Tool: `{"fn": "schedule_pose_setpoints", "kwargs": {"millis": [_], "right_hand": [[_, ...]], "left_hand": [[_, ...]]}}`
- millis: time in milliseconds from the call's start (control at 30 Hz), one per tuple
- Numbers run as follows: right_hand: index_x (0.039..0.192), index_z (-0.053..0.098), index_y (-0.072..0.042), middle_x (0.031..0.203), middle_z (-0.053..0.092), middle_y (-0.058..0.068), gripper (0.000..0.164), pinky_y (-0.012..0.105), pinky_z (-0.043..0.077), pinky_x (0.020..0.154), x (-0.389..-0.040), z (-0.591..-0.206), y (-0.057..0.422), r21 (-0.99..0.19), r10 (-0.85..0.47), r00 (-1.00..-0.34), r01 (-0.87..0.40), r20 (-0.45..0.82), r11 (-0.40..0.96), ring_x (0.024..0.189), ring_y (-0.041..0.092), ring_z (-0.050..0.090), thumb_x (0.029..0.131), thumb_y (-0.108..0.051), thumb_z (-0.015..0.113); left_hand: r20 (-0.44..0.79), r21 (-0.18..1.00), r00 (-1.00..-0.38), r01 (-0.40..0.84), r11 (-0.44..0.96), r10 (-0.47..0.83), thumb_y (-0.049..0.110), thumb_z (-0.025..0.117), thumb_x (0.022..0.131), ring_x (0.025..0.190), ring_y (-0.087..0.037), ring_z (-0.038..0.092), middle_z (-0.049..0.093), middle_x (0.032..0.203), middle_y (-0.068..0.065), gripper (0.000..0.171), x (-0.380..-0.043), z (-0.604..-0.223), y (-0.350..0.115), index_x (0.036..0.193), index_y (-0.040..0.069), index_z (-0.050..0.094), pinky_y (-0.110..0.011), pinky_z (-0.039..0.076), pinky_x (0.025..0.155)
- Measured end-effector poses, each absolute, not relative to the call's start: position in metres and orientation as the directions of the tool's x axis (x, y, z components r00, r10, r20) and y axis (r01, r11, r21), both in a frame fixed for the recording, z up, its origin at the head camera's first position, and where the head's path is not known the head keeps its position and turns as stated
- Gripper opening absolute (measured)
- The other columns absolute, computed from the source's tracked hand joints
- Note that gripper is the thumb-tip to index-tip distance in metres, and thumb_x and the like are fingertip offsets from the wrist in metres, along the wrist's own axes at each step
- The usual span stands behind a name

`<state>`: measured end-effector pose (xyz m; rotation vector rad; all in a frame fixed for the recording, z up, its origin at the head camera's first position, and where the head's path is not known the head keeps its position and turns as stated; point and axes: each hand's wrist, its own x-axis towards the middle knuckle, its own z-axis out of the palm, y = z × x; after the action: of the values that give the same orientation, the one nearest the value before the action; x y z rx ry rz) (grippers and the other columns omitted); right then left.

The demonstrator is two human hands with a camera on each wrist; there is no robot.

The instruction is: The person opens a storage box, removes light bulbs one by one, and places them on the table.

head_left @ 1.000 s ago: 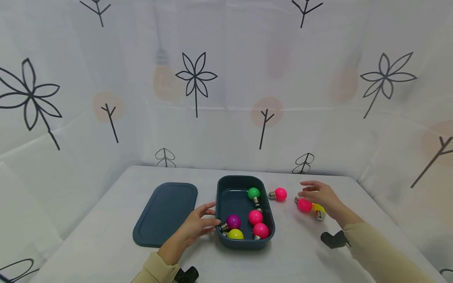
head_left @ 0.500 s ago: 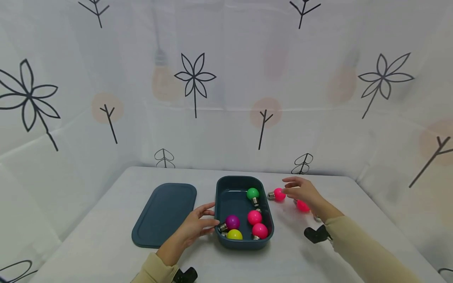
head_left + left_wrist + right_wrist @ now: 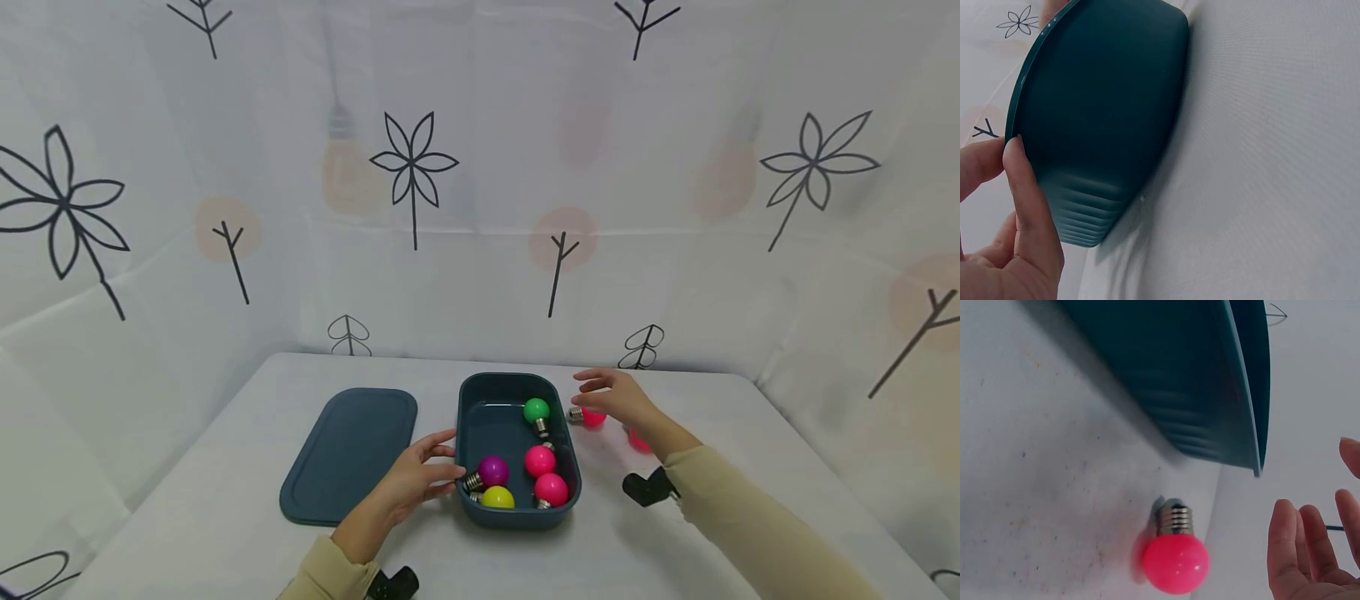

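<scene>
A dark teal box (image 3: 517, 520) stands at the middle of the table with several round light bulbs inside: a green bulb (image 3: 536, 410), a purple bulb (image 3: 493, 471), a yellow bulb (image 3: 498, 497) and two pink ones. My left hand (image 3: 408, 479) pinches the box's left rim between thumb and finger; the left wrist view shows the fingertips at the rim (image 3: 1012, 112). Over a pink bulb (image 3: 1176, 564) lying to the right of the box, my right hand (image 3: 626, 402) hovers with fingers extended and nothing between them. That hand partly covers the bulb in the head view.
Left of the box lies a flat dark teal lid (image 3: 352, 458). Another pink bulb (image 3: 640, 442) rests on the white table, partly behind the right forearm. A white curtain with plant drawings (image 3: 480, 208) hangs behind the table.
My right hand has moved left, from above the farther pink and yellow bulbs to above the pink bulb beside the box. The yellow bulb is now hidden behind that arm. My left hand stays put.
</scene>
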<state>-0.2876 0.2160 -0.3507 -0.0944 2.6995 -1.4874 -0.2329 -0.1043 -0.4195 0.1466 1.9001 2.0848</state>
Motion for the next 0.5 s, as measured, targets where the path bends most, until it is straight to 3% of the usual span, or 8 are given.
{"fn": "schedule_pose_setpoints", "kwargs": {"millis": [500], "right_hand": [[0.126,0.052,0.000,0.120,0.053,0.024,0.047,0.044,0.049,0.085,-0.298,-0.352,0.192,-0.856,-0.145,-0.989,-0.073,-0.003,0.513,0.106,0.036,0.053,0.084,-0.013,0.068]], "left_hand": [[-0.142,0.984,-0.946,-0.166,-0.060,0.291,0.001,0.068,0.083,0.083,-0.017,0.058,0.045,0.118,-0.020,0.066,-0.234,-0.419,-0.103,0.141,0.002,0.037,-0.032,0.054,0.075]]}}
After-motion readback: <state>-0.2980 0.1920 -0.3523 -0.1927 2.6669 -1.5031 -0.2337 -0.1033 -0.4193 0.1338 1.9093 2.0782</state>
